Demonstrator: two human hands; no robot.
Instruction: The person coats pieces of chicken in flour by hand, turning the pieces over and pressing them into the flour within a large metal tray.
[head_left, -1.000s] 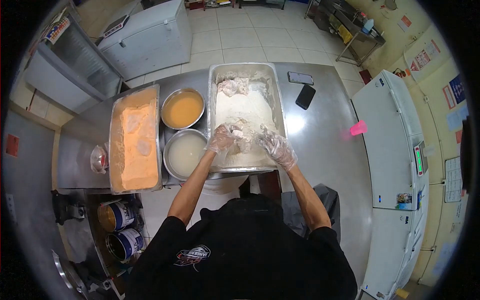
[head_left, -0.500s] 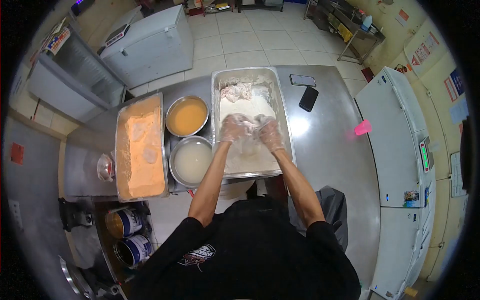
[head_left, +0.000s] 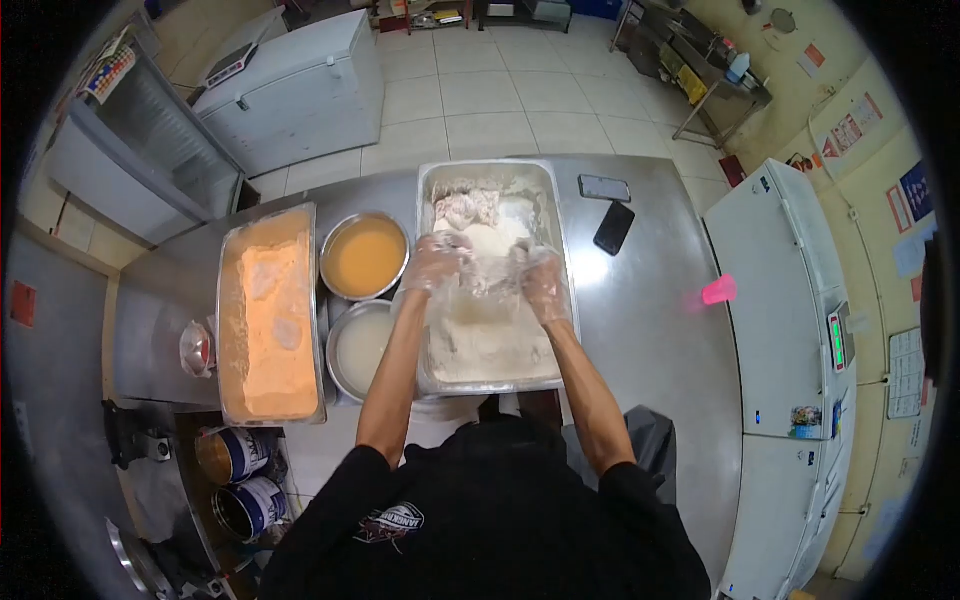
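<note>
Overhead, a steel table [head_left: 650, 330] carries a deep metal tray [head_left: 490, 164] of white flour [head_left: 490, 340] straight in front of the person. To its left lies a second tray [head_left: 221, 340] filled with orange crumb. Both bare forearms stretch forward over the near rim of the flour tray, elbows low and wrists raised above the flour.

Between the two trays stand a bowl of orange liquid [head_left: 365, 255] and, nearer the person, a bowl of pale liquid [head_left: 358, 345].

The left hand [head_left: 435, 262] and right hand [head_left: 540, 280], each in a clear plastic glove, are apart and cupped, with palms turned toward each other. They flank a floury lump [head_left: 486, 272] at the tray's middle. Whether the fingers grip it, I cannot tell.

Coated pieces [head_left: 465, 208] lie at the tray's far end.

Right of the tray lie two phones [head_left: 612, 228], with a pink cup [head_left: 717, 290] farther right.
</note>
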